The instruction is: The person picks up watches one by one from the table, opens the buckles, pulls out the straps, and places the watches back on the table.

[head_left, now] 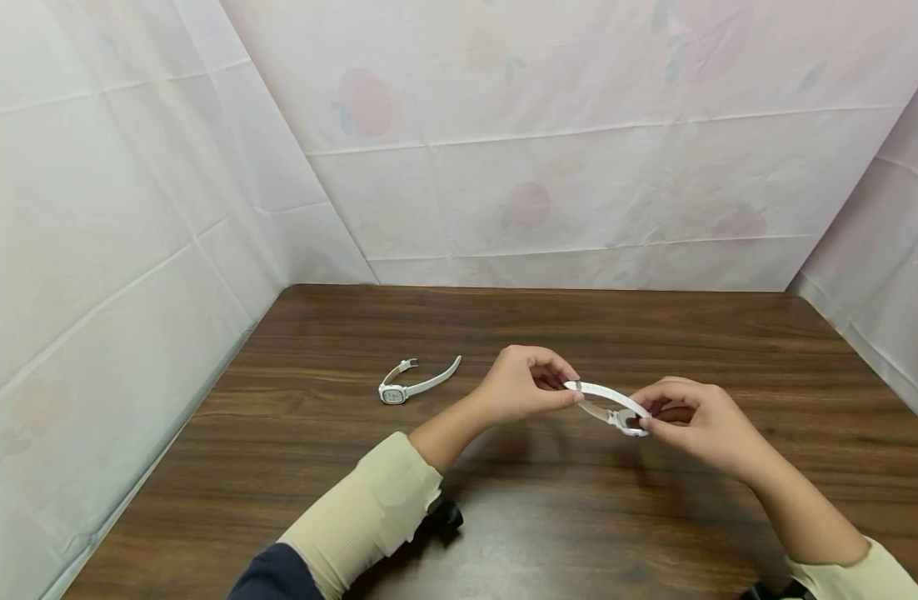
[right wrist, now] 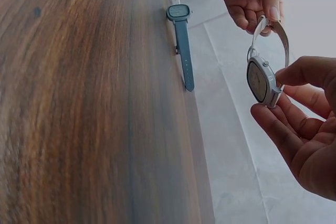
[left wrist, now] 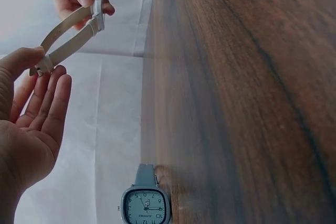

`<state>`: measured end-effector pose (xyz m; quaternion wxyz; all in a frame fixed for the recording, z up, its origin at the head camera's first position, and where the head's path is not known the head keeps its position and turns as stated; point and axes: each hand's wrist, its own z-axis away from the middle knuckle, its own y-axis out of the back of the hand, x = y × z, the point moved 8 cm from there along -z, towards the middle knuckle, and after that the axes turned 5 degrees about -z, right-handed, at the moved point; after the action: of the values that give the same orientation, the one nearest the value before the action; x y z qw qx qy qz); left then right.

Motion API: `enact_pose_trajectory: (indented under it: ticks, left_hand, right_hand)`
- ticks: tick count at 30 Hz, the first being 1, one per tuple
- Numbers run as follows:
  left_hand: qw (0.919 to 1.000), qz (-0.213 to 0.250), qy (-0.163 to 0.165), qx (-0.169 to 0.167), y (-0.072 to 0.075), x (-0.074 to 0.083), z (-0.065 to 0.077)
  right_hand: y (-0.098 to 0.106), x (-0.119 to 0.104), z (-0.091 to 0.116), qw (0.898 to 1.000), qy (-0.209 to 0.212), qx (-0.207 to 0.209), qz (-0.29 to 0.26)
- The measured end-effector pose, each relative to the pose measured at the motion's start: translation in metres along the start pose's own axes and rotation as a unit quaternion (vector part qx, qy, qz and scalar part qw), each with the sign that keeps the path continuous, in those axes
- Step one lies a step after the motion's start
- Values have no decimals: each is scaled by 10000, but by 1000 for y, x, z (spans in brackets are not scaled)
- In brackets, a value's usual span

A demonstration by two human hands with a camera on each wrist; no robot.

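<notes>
Held up between both hands is a white wristwatch (head_left: 611, 393), its two strap halves meeting in a loop. My left hand (head_left: 526, 385) pinches the strap ends at the buckle (left wrist: 46, 64), with the thumb on one side and fingers on the other. At the opposite end, my right hand (head_left: 691, 414) grips the watch case (right wrist: 260, 82) between thumb and fingers. The dial faces away from the right palm. A second watch (head_left: 392, 394) lies on the table to the left of the hands, its strap unfastened and spread; its strap looks bluish in the wrist views.
The brown wood-grain table (head_left: 549, 533) carries both forearms' shadows. White sheets with faint fruit prints (head_left: 526, 204) hang behind it and on both sides. A black wrist-worn device (head_left: 446, 515) shows below the left sleeve (head_left: 361, 492).
</notes>
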<state>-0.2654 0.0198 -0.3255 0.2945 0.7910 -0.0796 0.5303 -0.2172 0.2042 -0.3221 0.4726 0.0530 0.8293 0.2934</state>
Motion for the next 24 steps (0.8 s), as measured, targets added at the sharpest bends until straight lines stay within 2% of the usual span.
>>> enact_pose_trajectory:
  ticks: [11, 24]
  left_hand:
    - [9995, 257, 71, 188, 3, -3, 1]
    - [9984, 245, 274, 441, 6, -8, 2]
  right_hand:
    - [4, 1, 1, 9998, -90, 122, -153]
    - [8, 11, 3, 9928, -735, 544, -768]
